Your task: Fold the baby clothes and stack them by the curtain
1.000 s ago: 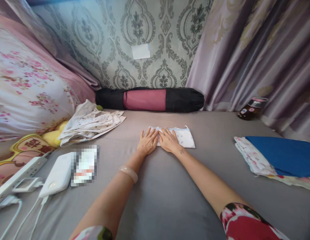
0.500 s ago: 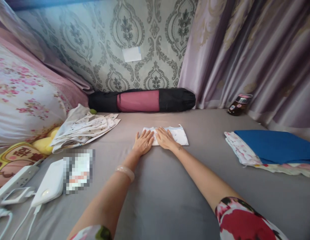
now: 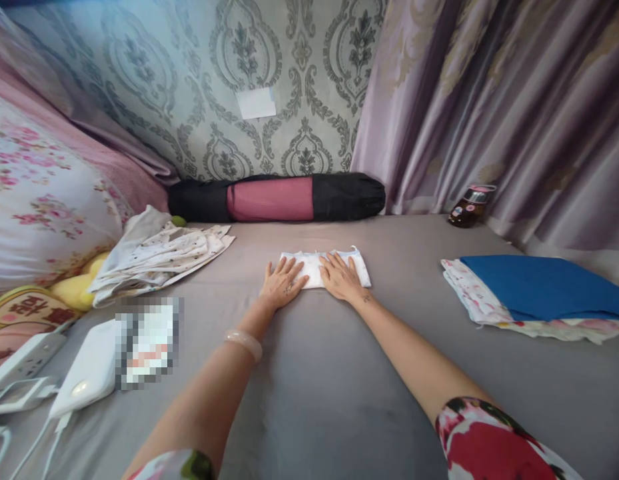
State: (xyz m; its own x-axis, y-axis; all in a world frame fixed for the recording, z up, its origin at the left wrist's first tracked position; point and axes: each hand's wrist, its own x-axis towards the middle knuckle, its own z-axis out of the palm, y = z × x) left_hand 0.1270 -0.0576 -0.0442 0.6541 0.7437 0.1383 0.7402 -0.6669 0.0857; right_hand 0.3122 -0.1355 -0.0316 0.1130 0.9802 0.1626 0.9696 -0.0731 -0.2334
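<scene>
in front of the black-and-pink roll point(image 3: 270, 199), the folded white cloth point(image 3: 314, 271) lies flat on the gray sheet point(image 3: 334, 373). the right hand point(image 3: 342, 279) has slid across it toward the roll's right end, away from the left hand point(image 3: 281, 285), baring a strip of cloth between them, so the pressing seems to reach farther along it. both palms face down, fingers spread, gripping nothing

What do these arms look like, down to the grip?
They are a person's, no cables. The left grip and right grip are bare hands; small dark markings show on the left's back and near the right wrist. A pale bangle rings the left forearm. The left sleeve is patterned white and dark green; the right sleeve, red, pink, white and black.
</scene>
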